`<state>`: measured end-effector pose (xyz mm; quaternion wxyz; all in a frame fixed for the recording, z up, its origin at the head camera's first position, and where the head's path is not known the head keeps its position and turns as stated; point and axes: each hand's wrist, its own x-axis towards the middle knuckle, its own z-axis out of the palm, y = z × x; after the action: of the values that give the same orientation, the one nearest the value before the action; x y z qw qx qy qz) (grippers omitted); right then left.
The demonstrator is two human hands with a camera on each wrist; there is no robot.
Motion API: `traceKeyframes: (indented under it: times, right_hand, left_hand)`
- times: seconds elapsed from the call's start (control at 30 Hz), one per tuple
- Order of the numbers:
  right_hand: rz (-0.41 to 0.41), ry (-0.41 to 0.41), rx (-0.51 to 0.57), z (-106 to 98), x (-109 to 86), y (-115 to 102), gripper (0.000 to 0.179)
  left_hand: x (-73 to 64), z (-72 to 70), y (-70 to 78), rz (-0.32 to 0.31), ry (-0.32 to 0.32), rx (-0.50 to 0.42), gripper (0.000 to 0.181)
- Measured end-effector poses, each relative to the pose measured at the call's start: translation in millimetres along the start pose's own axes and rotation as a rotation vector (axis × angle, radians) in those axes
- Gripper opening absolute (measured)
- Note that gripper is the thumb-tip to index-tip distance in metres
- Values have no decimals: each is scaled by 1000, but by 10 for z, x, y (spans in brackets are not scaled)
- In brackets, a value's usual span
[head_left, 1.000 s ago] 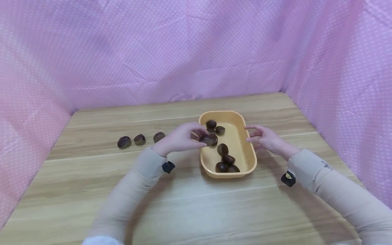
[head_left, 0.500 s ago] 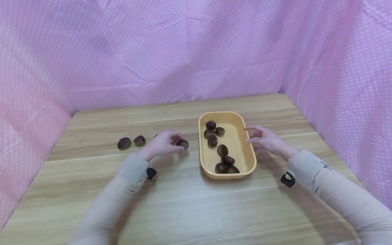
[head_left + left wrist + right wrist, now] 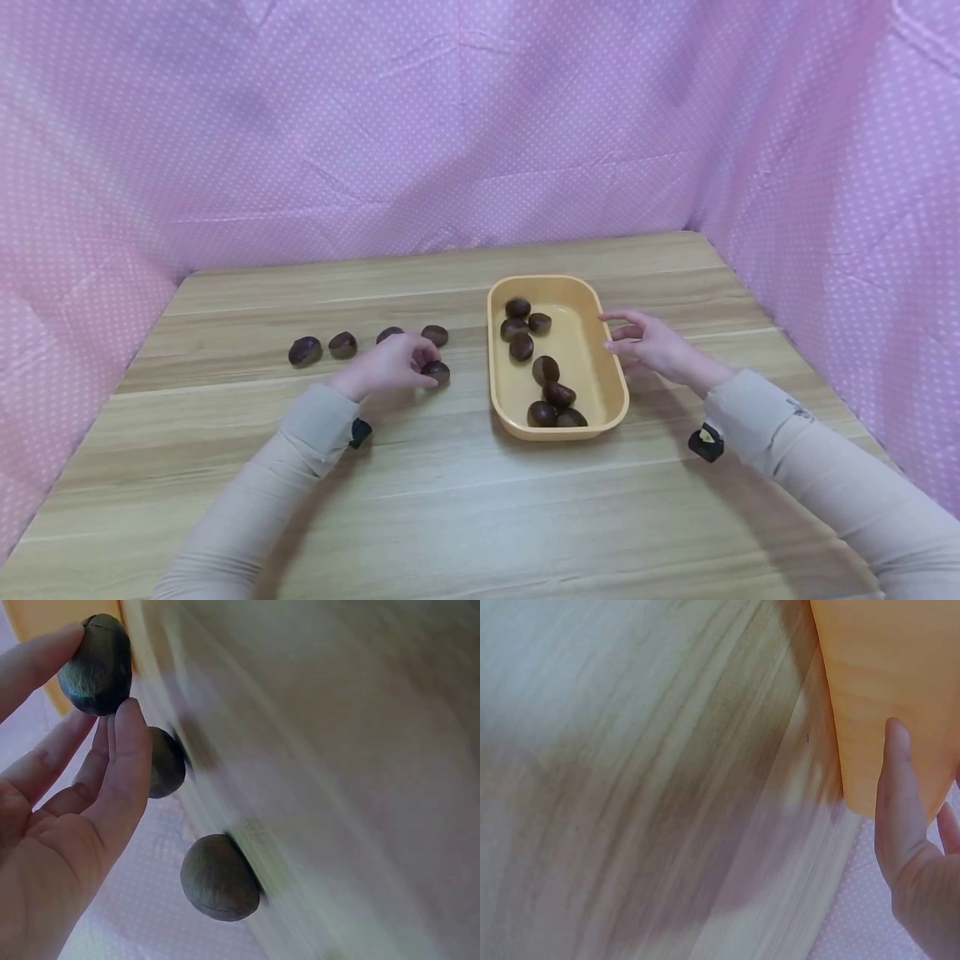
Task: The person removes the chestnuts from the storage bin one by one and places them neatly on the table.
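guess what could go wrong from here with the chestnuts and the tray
The held chestnut could slip: the left hand has the rounded nut only in a fingertip pinch. That hand could also knock loose chestnuts close by on the table, setting them rolling. The tray might shift if the right hand, with fingers at its side wall, pushes.

"Are you reading any words or numbers?"
"No, none. A dark mark (image 3: 800, 408) is showing on the right sleeve (image 3: 832, 483), but I'm finding it too small to read."
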<state>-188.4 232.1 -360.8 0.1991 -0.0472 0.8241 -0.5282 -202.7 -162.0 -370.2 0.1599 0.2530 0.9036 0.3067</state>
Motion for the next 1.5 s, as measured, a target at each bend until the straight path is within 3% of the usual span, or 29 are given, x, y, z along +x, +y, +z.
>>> traceKeyframes:
  times: [0.7,0.97,1.1,1.5]
  right_hand:
    - [0,1,11,-5,-15,1,60]
    - [-11,-11,39,12,-14,18,61]
    - [-7,-8,37,16,-11,17,61]
    - [3,1,0,16,-2,0,61]
  left_hand:
    - [-16,5,-39,11,-61,4,30]
    - [-26,-70,-43,0,-27,22,39]
    - [-18,-104,-17,26,-18,-1,41]
    - [70,-86,208,75,63,-55,41]
